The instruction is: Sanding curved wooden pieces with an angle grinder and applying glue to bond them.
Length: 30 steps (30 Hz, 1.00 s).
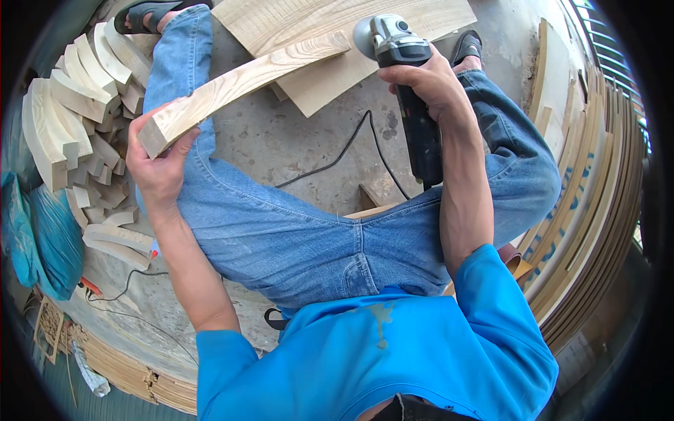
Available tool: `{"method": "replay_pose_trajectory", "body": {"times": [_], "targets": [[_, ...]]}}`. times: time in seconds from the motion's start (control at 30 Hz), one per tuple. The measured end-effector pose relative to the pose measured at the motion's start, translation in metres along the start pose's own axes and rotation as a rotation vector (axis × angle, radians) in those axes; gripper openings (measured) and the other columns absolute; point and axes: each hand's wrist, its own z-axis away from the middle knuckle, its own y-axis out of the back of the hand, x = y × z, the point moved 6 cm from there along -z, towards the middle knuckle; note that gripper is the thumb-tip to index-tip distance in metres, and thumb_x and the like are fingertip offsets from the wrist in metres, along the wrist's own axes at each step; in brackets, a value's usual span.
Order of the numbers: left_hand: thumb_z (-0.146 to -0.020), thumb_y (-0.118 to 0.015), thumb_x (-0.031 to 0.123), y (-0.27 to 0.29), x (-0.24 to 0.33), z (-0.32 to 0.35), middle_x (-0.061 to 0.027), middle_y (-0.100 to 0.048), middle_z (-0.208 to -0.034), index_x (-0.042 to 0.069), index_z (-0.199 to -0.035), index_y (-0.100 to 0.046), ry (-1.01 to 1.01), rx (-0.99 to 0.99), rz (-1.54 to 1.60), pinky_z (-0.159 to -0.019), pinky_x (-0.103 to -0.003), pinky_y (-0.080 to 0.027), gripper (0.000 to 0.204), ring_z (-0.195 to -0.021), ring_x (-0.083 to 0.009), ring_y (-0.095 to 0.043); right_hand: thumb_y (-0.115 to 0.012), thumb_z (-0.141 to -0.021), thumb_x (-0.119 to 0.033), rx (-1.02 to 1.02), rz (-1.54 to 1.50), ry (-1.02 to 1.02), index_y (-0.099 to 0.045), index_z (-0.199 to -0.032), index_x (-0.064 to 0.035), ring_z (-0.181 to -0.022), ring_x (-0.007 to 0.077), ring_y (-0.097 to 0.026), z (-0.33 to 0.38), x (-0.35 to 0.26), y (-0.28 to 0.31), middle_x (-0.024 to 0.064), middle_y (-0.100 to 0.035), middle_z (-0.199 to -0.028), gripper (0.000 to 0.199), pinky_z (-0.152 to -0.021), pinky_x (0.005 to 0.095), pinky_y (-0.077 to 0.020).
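Kickback risk with wooden bar (249, 78) gripped by left hand (159, 174) at near end only, grinder (414, 116) clenched by right hand (430, 83).

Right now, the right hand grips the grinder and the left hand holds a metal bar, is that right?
Not quite: the bar is wooden, with grain plain in the head view. The left hand does hold it, and the right hand grips the grinder.

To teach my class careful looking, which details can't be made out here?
All in the head view:
Left grip: some fingertips, hidden by the wooden bar.
Right grip: some fingertips, hidden by the grinder.
Cord: both ends, hidden by the jeans.
Pale board: far side, cut off by the top edge.
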Motion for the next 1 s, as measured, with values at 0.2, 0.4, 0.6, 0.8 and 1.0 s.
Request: {"method": "replay_pose_trajectory", "body": {"times": [0.2, 0.4, 0.6, 0.8, 1.0], "targets": [[-0.076, -0.086, 0.003, 0.003, 0.000, -0.001, -0.0132, -0.070, -0.114, -0.001, -0.117, -0.057, 0.005, 0.003, -0.014, -0.094, -0.032, -0.054, 0.050, -0.106, -0.0184, -0.067, -0.081, -0.070, -0.013, -0.179, -0.134, 0.034, -0.064, -0.100, -0.0002, -0.066, 0.0162, -0.064, 0.009, -0.003, -0.004, 0.0068, -0.065, -0.077, 0.037, -0.061, 0.0302, -0.0519], [-0.074, -0.086, -0.001, 0.000, 0.000, -0.002, -0.0115, -0.071, -0.111, 0.000, -0.115, -0.059, 0.025, 0.039, -0.003, -0.089, -0.030, -0.056, 0.049, -0.102, -0.0163, -0.068, -0.083, -0.064, -0.009, -0.496, -0.205, 0.121, -0.062, -0.107, 0.0006, -0.076, 0.0132, -0.063, 0.040, -0.041, -0.065, 0.0055, -0.066, -0.088, 0.048, -0.071, 0.0280, -0.0517], [-0.072, -0.086, -0.003, -0.002, 0.007, -0.001, -0.0077, -0.071, -0.108, 0.002, -0.113, -0.061, 0.010, 0.045, -0.016, -0.087, -0.030, -0.056, 0.049, -0.099, -0.0148, -0.067, -0.089, -0.059, -0.017, -0.625, -0.257, 0.292, -0.056, -0.125, 0.0001, -0.096, 0.0172, -0.063, 0.059, -0.068, -0.119, 0.0069, -0.067, -0.102, 0.076, -0.091, 0.0303, -0.0493], [-0.070, -0.086, -0.001, 0.002, 0.008, 0.001, -0.0013, -0.071, -0.100, 0.003, -0.111, -0.063, -0.056, 0.077, -0.172, -0.083, -0.026, -0.053, 0.047, -0.093, -0.0086, -0.065, -0.087, -0.057, -0.012, -0.698, -0.279, 0.317, -0.051, -0.133, 0.0050, -0.100, 0.0181, -0.064, 0.072, -0.095, -0.148, 0.0113, -0.067, -0.106, 0.085, -0.093, 0.0306, -0.0501], [-0.071, -0.086, 0.000, 0.003, 0.001, 0.001, -0.0031, -0.072, -0.101, 0.003, -0.111, -0.062, 0.012, 0.071, -0.117, -0.083, -0.028, -0.054, 0.047, -0.094, -0.0097, -0.066, -0.087, -0.057, -0.013, -0.670, -0.263, 0.336, -0.056, -0.129, 0.0015, -0.098, 0.0192, -0.064, 0.065, -0.088, -0.145, 0.0104, -0.067, -0.105, 0.080, -0.091, 0.0306, -0.0496]]}}
